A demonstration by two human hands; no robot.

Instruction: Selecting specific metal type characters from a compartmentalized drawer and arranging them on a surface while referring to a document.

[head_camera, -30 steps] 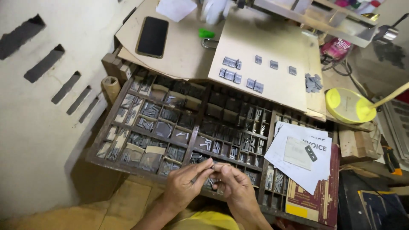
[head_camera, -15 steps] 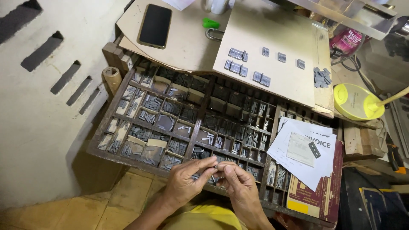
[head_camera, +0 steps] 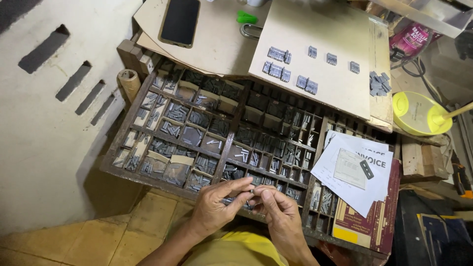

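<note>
My left hand (head_camera: 217, 207) and my right hand (head_camera: 280, 212) meet at the near edge of a dark wooden type case (head_camera: 148, 106). Their fingertips pinch a few small grey metal type pieces (head_camera: 252, 196) between them. The case is split into many small compartments filled with grey metal type. Beyond it, a pale board (head_camera: 325, 34) carries several short rows of set type blocks (head_camera: 277, 55).
A black phone (head_camera: 180, 20) lies on a cardboard sheet at the back left. White paper sheets (head_camera: 364, 189) rest on a red book (head_camera: 367, 229) at the right. A yellow bowl (head_camera: 419, 113) with a stick sits far right. A pale wall with slots stands left.
The view has shifted slightly and closer. Both hands stay together at the case's near edge, fingers working the small type pieces.
</note>
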